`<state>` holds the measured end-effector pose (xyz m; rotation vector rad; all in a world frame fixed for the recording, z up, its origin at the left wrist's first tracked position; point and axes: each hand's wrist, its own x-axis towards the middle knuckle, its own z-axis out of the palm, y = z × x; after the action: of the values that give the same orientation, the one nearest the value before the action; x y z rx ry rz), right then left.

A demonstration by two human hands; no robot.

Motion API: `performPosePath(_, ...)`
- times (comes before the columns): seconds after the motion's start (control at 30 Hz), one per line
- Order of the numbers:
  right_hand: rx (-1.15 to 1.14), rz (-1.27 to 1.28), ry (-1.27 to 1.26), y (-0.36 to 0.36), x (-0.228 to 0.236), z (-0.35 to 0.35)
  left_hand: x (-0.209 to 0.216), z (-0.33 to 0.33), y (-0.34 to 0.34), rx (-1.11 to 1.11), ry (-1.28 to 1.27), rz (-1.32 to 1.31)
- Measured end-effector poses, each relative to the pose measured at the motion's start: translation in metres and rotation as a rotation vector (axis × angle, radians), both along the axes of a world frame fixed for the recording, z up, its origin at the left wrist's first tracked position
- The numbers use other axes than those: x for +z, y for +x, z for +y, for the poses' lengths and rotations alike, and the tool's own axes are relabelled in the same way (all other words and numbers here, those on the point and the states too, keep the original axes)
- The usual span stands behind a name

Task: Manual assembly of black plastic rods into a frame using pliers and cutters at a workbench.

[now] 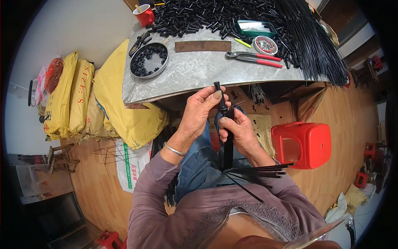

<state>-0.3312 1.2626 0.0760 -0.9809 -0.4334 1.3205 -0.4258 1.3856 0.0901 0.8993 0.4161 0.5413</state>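
In front of the table edge, my left hand (197, 111) pinches a short black tube (217, 86) with a flared top, thumb and fingers closed round it. Just below, my right hand (240, 132) is closed on a bundle of black ribs (228, 154) that looks like an umbrella frame. The bundle stands upright over my lap, its upper end meeting the tube. At the bottom, several thin ribs (265, 169) fan out to the right across my forearm. A fine wire (237, 105) seems to loop near the joint; its ends are hard to make out.
On the grey table (186, 72) lie a heap of black tubes (207, 16), long black ribs (311, 37), red-handled pincers (255, 58), a round tin (149, 60), a flat bar (203, 46) and a red cup (144, 15). A red stool (309, 145) stands right; yellow sacks (128, 112) left.
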Motion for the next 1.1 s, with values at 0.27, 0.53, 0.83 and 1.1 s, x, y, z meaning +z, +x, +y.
performPosePath(0.27, -0.014, 0.068, 0.007, 0.001, 0.004, 0.001, 0.005, -0.005, 0.001, 0.067, -0.017, 0.02)
performPosePath(0.53, 0.022, 0.132, 0.026, 0.004, -0.001, 0.0, 0.009, -0.005, 0.0, 0.069, -0.062, 0.033)
performPosePath(0.83, 0.024, 0.064, 0.051, 0.004, 0.008, -0.003, 0.024, -0.023, -0.012, -0.038, 0.131, 0.252)
performPosePath(1.1, 0.01, -0.599, -0.003, 0.022, -0.004, -0.007, 0.015, -0.036, -0.015, 0.136, 0.224, 0.272)
